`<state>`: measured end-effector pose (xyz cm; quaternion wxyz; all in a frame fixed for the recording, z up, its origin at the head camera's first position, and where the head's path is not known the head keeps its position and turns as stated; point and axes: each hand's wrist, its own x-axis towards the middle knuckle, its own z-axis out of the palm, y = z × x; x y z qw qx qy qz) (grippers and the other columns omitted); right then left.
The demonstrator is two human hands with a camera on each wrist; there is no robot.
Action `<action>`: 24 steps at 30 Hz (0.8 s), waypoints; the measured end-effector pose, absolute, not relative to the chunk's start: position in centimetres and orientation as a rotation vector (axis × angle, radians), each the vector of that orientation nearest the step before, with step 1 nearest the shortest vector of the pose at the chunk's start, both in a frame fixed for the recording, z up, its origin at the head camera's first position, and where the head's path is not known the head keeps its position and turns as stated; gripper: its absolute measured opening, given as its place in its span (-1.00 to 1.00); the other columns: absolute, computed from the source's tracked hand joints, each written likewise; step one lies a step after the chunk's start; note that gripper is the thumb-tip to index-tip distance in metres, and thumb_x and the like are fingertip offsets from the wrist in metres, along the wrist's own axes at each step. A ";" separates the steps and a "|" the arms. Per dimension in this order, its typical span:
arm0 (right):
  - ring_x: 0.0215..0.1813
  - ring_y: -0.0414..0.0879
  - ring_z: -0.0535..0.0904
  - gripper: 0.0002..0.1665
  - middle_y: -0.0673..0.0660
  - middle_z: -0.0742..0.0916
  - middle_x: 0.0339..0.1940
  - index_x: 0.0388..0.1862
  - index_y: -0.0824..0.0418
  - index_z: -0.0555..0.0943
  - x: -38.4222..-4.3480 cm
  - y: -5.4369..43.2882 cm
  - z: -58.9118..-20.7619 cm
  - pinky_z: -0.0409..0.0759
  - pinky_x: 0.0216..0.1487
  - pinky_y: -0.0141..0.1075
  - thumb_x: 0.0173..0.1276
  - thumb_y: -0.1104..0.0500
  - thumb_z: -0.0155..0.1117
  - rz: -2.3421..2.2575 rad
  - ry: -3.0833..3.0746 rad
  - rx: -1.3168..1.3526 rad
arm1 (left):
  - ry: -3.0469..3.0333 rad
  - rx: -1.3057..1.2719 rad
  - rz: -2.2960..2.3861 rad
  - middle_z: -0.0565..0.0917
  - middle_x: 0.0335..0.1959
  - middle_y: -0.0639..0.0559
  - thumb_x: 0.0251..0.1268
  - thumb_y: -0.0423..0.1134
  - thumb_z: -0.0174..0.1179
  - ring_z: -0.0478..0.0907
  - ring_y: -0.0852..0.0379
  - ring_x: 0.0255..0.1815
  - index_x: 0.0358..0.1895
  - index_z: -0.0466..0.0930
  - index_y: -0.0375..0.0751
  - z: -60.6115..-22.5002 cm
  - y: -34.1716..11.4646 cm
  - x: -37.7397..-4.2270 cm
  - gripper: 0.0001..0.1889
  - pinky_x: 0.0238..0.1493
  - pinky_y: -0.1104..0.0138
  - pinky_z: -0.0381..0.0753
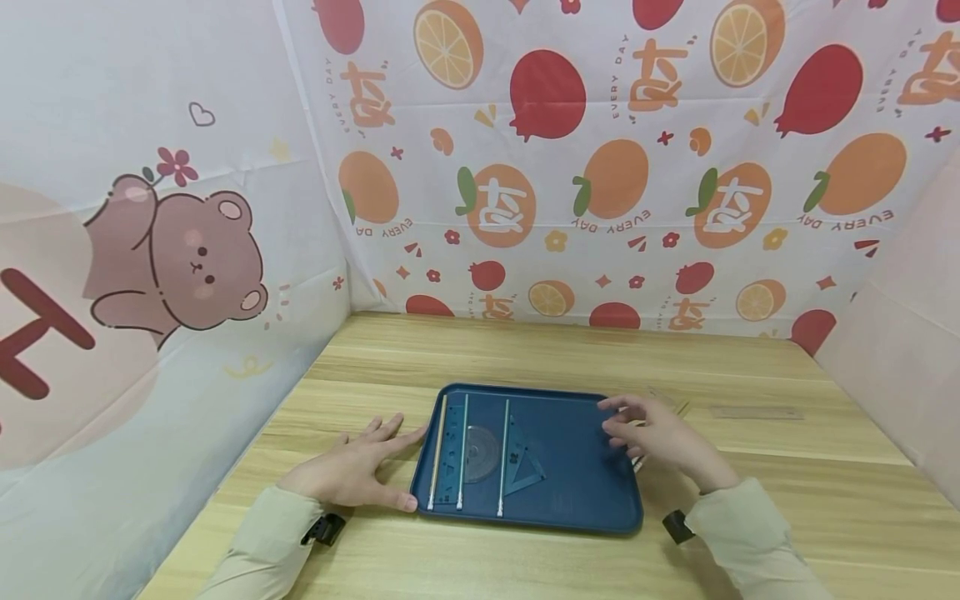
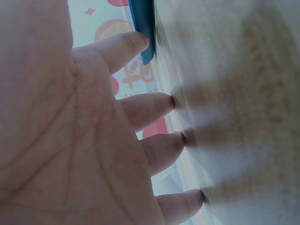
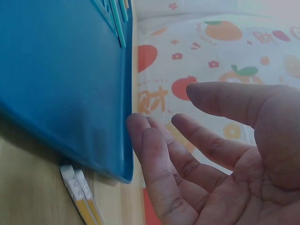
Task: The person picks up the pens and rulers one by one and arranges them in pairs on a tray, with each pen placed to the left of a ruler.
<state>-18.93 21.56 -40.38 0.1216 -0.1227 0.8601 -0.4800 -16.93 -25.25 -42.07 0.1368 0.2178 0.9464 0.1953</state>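
Observation:
A dark blue tray lies on the wooden table. Along its left side are an orange-yellow pencil, a blue ruler, a round clear protractor, two green pencils and a blue set square. My left hand is spread beside the tray, thumb and index finger at its left rim. In the left wrist view, the other fingertips touch the table. Over the right rim hovers my right hand, fingers loosely bent, with nothing held.
Two yellow pencils lie beside the tray's right edge, partly under my right hand in the head view. Farther right, a clear ruler rests on the table. Printed cloth hangs behind and along both sides.

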 end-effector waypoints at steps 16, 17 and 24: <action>0.12 0.12 0.81 -0.37 0.42 0.73 0.20 0.55 0.36 0.45 -19.3 24.2 -40.7 0.81 0.02 -0.10 0.65 0.10 0.28 -1.430 2.546 -0.274 | 2.733 0.633 0.570 0.01 0.77 -0.41 0.11 0.41 0.50 -0.10 -0.63 0.73 0.74 0.17 0.16 -42.1 -25.2 -17.0 0.15 0.41 -0.72 -0.15; 0.12 0.11 0.81 -0.37 0.43 0.73 0.20 0.55 0.37 0.44 -19.3 24.3 -40.7 0.80 0.01 -0.10 0.65 0.10 0.27 -1.428 2.552 -0.272 | 2.734 0.637 0.570 0.02 0.76 -0.42 0.11 0.41 0.51 -0.09 -0.64 0.72 0.74 0.17 0.15 -42.1 -25.2 -17.0 0.15 0.40 -0.72 -0.15; 0.12 0.12 0.79 -0.34 0.46 0.73 0.22 0.54 0.38 0.44 -19.3 25.4 -40.9 0.79 0.03 -0.08 0.64 0.07 0.29 -1.396 2.596 -0.226 | 2.740 0.642 0.565 0.03 0.76 -0.43 0.12 0.40 0.50 -0.08 -0.65 0.72 0.74 0.17 0.14 -42.0 -25.2 -16.9 0.15 0.39 -0.73 -0.13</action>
